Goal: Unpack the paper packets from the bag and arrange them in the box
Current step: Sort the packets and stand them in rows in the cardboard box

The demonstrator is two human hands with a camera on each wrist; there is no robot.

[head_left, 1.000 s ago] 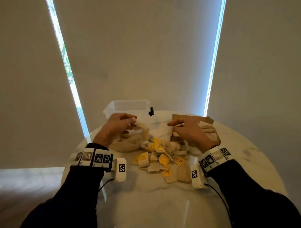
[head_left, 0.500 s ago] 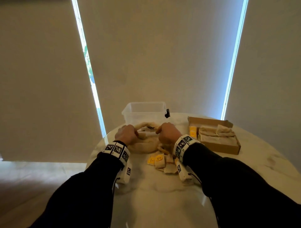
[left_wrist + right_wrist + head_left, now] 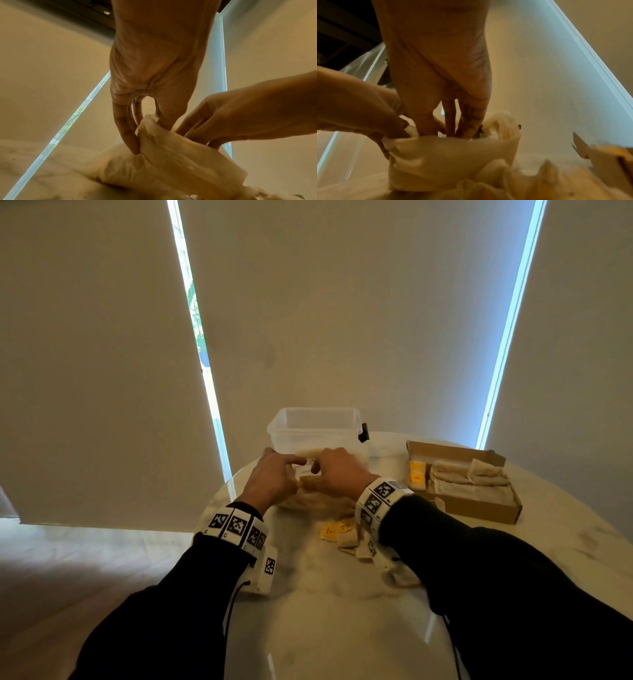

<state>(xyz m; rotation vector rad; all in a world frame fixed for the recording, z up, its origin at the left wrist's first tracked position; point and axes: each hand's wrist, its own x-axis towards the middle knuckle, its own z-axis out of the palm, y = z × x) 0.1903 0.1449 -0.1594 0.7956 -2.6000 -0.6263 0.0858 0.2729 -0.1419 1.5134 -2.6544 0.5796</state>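
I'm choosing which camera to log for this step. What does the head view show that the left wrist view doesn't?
Only the head view shows the cardboard box partly filled with packets, the clear tub, and loose packets on the table. Only the left wrist view shows the left hand's fingers pinching the bag's rim. Both show the left hand, right hand and bag.

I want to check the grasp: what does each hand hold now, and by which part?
The left hand pinches the translucent beige bag at its top rim. The right hand reaches inside it; whether it grips anything cannot be told.
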